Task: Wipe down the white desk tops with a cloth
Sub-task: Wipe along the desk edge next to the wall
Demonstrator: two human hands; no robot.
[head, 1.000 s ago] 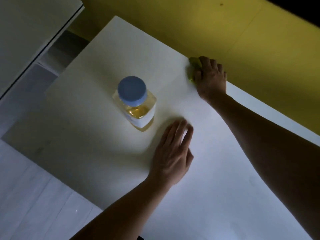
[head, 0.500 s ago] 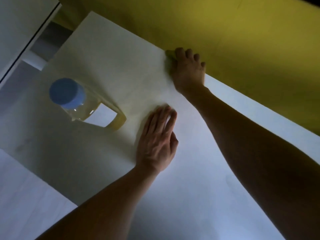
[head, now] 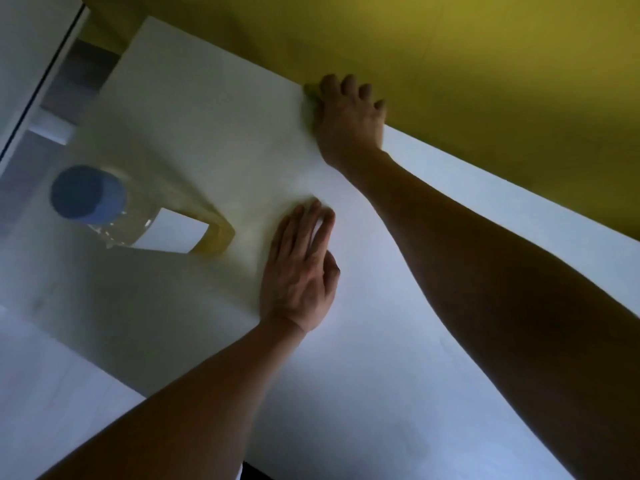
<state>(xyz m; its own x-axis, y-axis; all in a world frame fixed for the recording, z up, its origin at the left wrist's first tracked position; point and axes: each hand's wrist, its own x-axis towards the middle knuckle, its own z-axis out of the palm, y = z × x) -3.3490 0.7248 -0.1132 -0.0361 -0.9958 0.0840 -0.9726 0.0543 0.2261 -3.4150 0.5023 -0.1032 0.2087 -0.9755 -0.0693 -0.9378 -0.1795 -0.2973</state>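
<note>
Hands in view: two. Your left hand [head: 299, 271] lies flat on the white rectangular desk top [head: 381, 341], palm down, fingers straight and close together, holding nothing. Your right hand [head: 349, 123] is at the far edge of the same desk top, at about 1 o'clock from the left hand, where the surface meets the yellow-green wall panel [head: 485, 81]. Its fingers are curled over a small yellow-green cloth [head: 310, 93], pressing it on the desk edge. Only a sliver of the cloth shows, at the 10 o'clock side of the right hand; the rest is hidden under the fingers.

Cloths in view: one.

Bottles in view: one. A clear plastic bottle [head: 145, 223] with a blue round cap [head: 86, 192], a white label and yellowish liquid stands on the desk top at about 9 o'clock from the left hand, near it but not touching.

Desk tops in view: two. A second white desk surface [head: 31, 57] occupies the 10 o'clock corner, separated from the first by a dark gap.
</note>
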